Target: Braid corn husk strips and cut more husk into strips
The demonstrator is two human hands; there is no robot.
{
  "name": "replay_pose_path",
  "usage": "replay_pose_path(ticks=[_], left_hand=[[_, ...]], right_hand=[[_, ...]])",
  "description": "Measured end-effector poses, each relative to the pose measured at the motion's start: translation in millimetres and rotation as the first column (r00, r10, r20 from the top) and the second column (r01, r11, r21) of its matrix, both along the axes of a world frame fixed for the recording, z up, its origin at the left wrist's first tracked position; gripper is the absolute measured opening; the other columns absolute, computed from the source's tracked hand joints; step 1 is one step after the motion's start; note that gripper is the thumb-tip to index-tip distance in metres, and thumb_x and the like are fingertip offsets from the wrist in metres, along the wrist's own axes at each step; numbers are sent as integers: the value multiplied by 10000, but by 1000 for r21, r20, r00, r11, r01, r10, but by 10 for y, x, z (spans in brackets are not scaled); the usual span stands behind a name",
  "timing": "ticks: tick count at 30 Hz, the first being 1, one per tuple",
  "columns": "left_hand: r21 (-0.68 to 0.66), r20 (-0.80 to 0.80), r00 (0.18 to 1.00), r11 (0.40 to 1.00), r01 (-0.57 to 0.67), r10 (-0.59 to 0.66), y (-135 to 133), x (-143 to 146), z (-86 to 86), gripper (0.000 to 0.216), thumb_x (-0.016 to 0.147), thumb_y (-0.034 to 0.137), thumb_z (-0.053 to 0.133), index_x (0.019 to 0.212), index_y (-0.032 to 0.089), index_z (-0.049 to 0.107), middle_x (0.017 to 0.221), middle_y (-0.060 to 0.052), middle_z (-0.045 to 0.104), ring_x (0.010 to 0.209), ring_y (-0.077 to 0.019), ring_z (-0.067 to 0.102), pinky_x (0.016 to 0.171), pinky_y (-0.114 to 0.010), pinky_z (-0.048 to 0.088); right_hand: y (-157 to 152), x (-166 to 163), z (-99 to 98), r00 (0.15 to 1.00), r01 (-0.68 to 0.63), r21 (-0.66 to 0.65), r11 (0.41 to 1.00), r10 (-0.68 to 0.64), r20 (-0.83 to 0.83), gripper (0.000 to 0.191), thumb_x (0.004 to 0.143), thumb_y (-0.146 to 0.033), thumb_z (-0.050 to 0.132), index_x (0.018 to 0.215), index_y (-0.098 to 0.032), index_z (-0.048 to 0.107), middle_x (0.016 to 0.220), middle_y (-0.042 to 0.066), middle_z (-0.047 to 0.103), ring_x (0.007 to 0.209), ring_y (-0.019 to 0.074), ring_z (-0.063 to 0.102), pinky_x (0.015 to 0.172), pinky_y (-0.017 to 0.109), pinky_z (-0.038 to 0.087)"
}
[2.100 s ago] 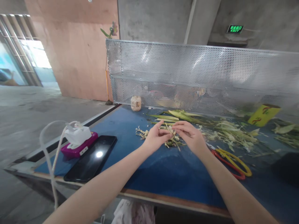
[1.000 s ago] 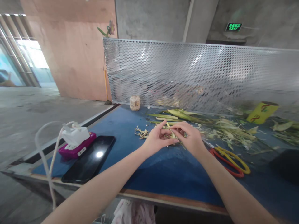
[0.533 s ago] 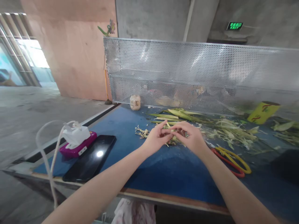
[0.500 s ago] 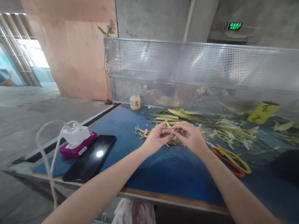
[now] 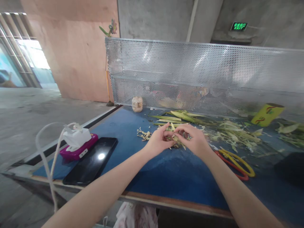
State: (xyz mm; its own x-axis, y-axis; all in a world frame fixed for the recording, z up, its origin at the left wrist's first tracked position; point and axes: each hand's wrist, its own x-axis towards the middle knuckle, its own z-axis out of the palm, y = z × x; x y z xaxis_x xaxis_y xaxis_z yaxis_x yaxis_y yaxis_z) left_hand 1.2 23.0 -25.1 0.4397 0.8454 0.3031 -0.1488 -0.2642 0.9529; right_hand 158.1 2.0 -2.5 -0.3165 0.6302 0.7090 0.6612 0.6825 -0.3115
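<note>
Glossy black on the phone [image 5: 92,158], with one white glare spot. Left of the phone, magenta on the power strip [image 5: 74,154], white on the adapter [image 5: 77,139]. Under the phone, deep blue on the tabletop [image 5: 156,172]. Right of the phone, cream on the curled stalks [image 5: 144,136], pale yellow-green on the thin sliver [image 5: 173,126], red and yellow on the looped handles [image 5: 226,154]. Beyond the phone, mottled off-white on the jar [image 5: 137,104], streaked green on the leaves [image 5: 185,117], reddish squiggles over yellow on the tube [image 5: 267,116], dotted silver on the panel [image 5: 190,66].
</note>
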Motion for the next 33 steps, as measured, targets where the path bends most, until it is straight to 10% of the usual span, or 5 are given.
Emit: replay_pose_path(ticks=[33], left_hand=[[367,-332,900,918,-152,282,16,-50,2,703,676,142,535,1338,170,300,925,-57,683,619,-142,533,619,-282,425]], right_hand=[[55,-30,-49,996,-14,-75,997,20,83,74,767,-143,520,722,-196,548,740,24,536,663,138,513,596,255,440]])
